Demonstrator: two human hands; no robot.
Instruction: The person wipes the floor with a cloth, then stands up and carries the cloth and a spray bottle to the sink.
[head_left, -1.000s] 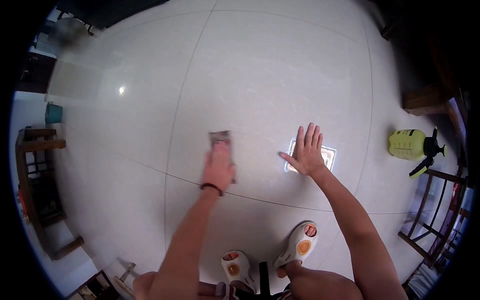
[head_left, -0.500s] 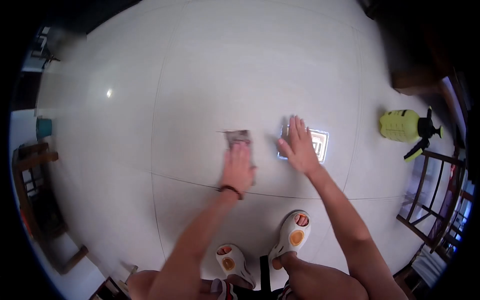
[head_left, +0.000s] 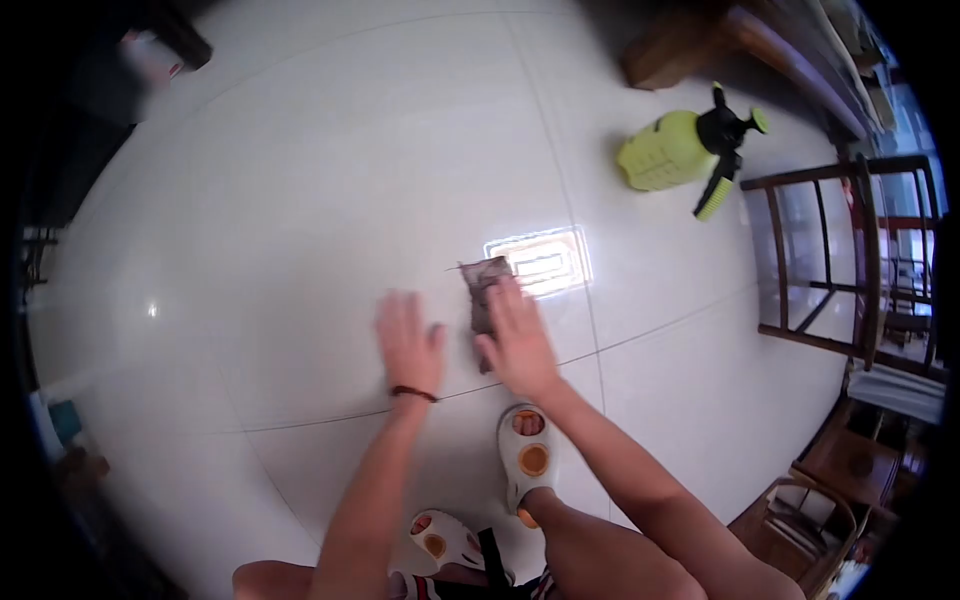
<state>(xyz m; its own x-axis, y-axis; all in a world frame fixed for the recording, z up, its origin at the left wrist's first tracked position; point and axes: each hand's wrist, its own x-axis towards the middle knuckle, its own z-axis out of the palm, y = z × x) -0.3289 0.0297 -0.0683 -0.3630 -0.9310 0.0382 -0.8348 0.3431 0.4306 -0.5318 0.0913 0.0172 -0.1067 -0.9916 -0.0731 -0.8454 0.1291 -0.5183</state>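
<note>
At the lower edge, two white slippers with round orange patches are worn, the right slipper (head_left: 535,459) being set farther forward than the left slipper (head_left: 436,543). Above them, the left hand (head_left: 409,345) is held open, slightly blurred, with the thumb parted from the fingers and nothing grasped; whether the floor (head_left: 330,190) is touched by it cannot be told. A dark bracelet (head_left: 413,393) is worn on that wrist. The right hand (head_left: 524,345) is also opened, palm down, its fingers extended over the right side of a crumpled, dark brownish cloth (head_left: 484,273). The cloth is spread on the pale tiled floor between the two hands, partly covered by the right one and not gripped. Just beyond, a bright rectangular reflection (head_left: 550,262) is cast on the tiles, next to the cloth's upper corner. Farther off to the right, a yellow-green spray bottle (head_left: 665,152) with a black top is seen, near a dark wooden frame (head_left: 868,262).
</note>
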